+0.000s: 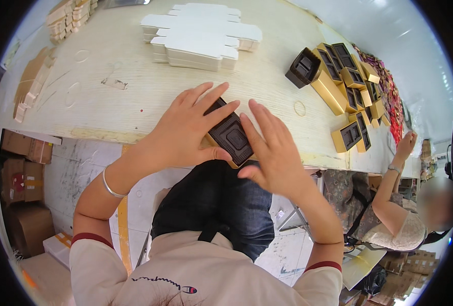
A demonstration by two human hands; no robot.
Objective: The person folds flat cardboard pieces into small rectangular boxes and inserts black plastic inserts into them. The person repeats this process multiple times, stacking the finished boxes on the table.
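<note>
A gold box with a dark brown plastic tray insert (230,133) is in front of me at the table's near edge, slightly tilted to one side. My left hand (184,127) spans its left side, thumb at the near end and fingers spread over the far part of the insert. Along the box's right edge lie the stretched fingers of my right hand (273,148); its thumb stands apart below. Part of the insert is hidden under my left fingers.
A stack of flat white carton blanks (198,30) lies at the far middle. On the right are several gold boxes with dark inserts (350,135) and a loose dark tray (303,68). Brown cardboard pieces (32,84) lie left. Another person (395,219) works at the right.
</note>
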